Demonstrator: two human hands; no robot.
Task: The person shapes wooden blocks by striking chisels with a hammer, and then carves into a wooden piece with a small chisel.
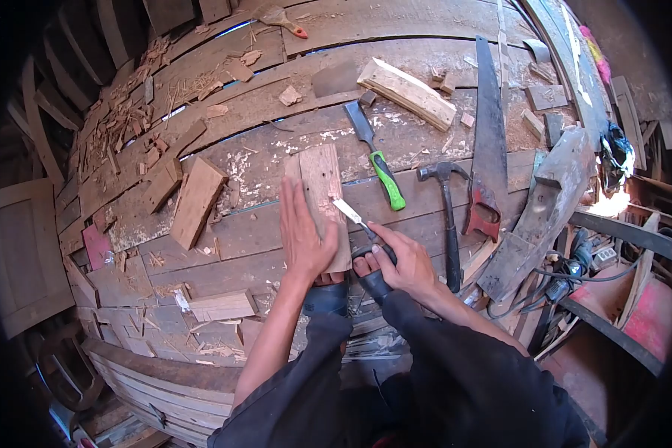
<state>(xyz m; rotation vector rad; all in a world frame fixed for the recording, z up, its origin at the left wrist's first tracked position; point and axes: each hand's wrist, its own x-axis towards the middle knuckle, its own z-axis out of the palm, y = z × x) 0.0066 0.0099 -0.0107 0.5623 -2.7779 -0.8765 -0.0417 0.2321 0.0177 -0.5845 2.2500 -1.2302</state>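
A short wooden board [322, 168] lies lengthwise in front of my feet, with a small dark hole near its upper part. My left hand [303, 235] rests flat along its left side, fingers stretched out and thumb across the wood. In my right hand [405, 261] is a chisel [349, 212] with a shiny flat blade. Its tip touches or hovers just over the board's right half; I cannot tell which. The fingers wrap around most of the handle. A green-handled chisel [384, 179] lies to the right of the board, beyond my right hand.
A claw hammer [448, 216] and a handsaw [489, 134] lie at the right. Wood offcuts [199, 201] and shavings litter the planks. A thick wood block [407, 93] and a paintbrush [280, 19] lie farther off. A power tool with a cord [564, 280] sits at the far right.
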